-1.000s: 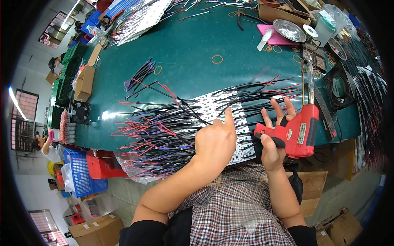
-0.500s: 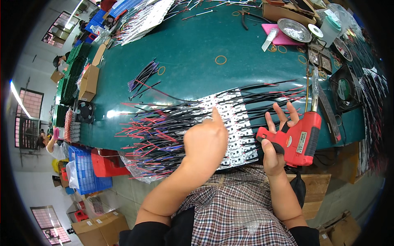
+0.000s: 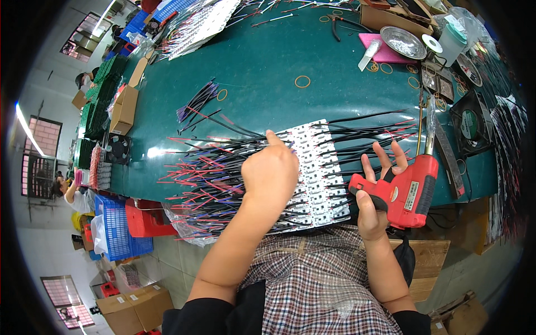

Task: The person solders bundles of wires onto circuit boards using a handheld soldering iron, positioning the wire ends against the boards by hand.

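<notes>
A white sheet of small circuit boards (image 3: 318,178) lies near the table's front edge, with black, red and purple wires (image 3: 206,184) fanning out on both sides. Over its upper left part is my left hand (image 3: 271,170), index finger stretched and the other fingers curled. A wire with a blurred reddish tip runs to that fingertip; the thumb is hidden. My right hand (image 3: 373,215) holds a red and black soldering gun (image 3: 410,192) at the sheet's right side, its metal tip pointing away from me. Thumb and palm carry the gun while some fingers spread upward.
A wire bundle (image 3: 198,100) and rubber bands (image 3: 302,82) lie on the green table (image 3: 268,61). Far right are pliers (image 3: 336,28), a metal dish (image 3: 402,42) and a pink pad (image 3: 385,53). A black fan (image 3: 472,123) stands at right; another wired sheet (image 3: 204,25) lies far left.
My left hand has moved left and slightly away from me, from the middle of the sheet to its upper left edge. The right hand and soldering gun stay nearly still.
</notes>
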The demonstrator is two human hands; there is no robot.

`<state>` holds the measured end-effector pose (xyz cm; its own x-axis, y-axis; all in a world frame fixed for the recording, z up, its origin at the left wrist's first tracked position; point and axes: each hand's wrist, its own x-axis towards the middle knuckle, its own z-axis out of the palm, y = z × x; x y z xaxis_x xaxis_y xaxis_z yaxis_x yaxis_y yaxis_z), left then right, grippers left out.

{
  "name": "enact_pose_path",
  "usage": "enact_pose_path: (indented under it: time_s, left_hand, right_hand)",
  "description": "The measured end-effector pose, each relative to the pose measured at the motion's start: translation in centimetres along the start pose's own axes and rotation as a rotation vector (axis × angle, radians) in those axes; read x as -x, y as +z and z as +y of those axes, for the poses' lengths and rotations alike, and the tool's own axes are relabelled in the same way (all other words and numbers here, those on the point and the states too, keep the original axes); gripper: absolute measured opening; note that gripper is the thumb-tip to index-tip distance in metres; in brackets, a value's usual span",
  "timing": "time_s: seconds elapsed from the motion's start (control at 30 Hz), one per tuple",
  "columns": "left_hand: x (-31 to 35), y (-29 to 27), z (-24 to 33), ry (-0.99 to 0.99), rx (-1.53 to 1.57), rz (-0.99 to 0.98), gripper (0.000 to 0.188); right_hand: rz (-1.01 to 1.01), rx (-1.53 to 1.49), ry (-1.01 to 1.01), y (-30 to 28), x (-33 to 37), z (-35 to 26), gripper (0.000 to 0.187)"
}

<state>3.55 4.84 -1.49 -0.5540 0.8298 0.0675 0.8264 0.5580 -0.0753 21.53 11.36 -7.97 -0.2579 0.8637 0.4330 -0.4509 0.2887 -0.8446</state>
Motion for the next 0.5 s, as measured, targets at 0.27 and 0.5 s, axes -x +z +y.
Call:
enact_pose_path:
  time_s: [0.27, 0.5]
  left_hand:
    - [2.3, 2.6, -1.8, 0.127, 0.012, 0.213, 0.067]
    - [2.3, 1.9, -2.3, 0.121, 0.07, 0.188, 0.055]
  right_hand:
    - [-0.016, -0.031, -0.046, -0.2, -0.1, -1.2, 0.063]
    - [0.01, 0.039, -0.022, 1.0, -1.4, -0.9, 0.098]
